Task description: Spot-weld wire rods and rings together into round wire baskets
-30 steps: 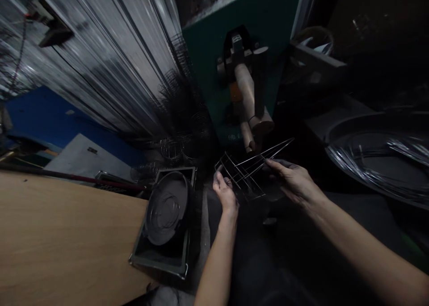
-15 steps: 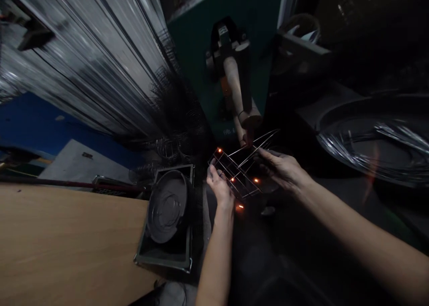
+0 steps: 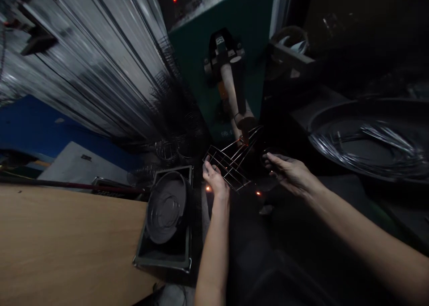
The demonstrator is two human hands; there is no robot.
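Observation:
My left hand (image 3: pixel 216 180) is closed on the near left edge of a wire rack (image 3: pixel 231 169), a grid of thin metal rods. The rack's far end, where longer bent rods stick out, lies at the tip of the welding machine's electrode arm (image 3: pixel 232 89). A faint orange glow shows at that contact. To the right of the rack, and apart from it, my right hand (image 3: pixel 284 169) has its fingers pinched together. What they hold, if anything, is too dark to make out. Orange sparks (image 3: pixel 258 193) fall below the rack.
Left of my left arm, a round dark pan (image 3: pixel 167 207) sits in a green-framed crate (image 3: pixel 164 262). A wooden board (image 3: pixel 67 243) fills the lower left. On the right, a large round tub (image 3: pixel 313 136) holds bundled wire rods (image 3: pixel 385 138). Long metal rods (image 3: pixel 100 51) stand upper left.
My right hand has come off the rack's rods and moved right and slightly down. My left hand has shifted the rack a little left. Fewer sparks show.

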